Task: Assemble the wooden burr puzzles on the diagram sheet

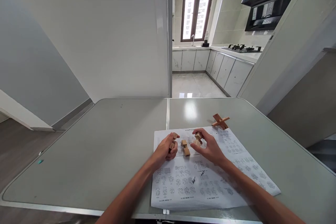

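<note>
My left hand point(168, 147) is closed around small wooden puzzle pieces point(172, 145), which show between the fingers; how many there are is hidden. Between the two hands, a notched wooden piece point(185, 148) lies on the printed instruction sheet point(181, 192). My right hand point(207, 144) curls its thumb and fingers about another notched wooden piece point(198, 138), just right of the one on the paper. Beyond the sheet's far right edge sits a cross of joined wooden pieces point(221, 121).
The sheet lies on a grey table point(105, 154) with a metal rim and a seam down its middle. A small green bit point(40, 161) is near the left edge. Past the table are a white wall panel point(126, 35) and a kitchen with cabinets point(187, 60).
</note>
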Action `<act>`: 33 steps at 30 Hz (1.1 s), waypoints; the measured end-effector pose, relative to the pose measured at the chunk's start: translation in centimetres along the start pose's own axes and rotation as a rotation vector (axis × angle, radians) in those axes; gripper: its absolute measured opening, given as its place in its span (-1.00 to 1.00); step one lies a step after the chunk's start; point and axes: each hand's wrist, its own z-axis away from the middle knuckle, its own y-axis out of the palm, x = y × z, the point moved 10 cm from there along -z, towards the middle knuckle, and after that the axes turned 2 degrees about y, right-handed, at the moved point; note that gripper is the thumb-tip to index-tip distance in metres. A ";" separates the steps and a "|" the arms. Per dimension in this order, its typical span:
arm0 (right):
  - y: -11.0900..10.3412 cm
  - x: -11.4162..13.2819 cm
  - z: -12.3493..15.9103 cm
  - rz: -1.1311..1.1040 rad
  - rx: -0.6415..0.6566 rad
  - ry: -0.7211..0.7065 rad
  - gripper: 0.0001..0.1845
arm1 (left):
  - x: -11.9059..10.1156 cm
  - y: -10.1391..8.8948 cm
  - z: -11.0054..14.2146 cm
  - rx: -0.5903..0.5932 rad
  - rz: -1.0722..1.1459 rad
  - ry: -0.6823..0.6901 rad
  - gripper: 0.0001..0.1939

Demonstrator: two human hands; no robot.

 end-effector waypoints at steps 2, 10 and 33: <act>0.1 -0.6 0.0 -0.063 0.020 0.045 -0.68 | 0.3 0.1 0.1 0.020 -0.012 -0.042 -0.50; 0.4 -3.0 -0.3 -0.288 0.057 0.216 -0.46 | 1.3 0.9 0.3 0.133 -0.007 -0.076 -0.52; 3.2 -1.3 -0.1 -0.533 0.305 0.188 -0.56 | 0.4 2.1 0.2 0.206 0.132 0.038 -0.51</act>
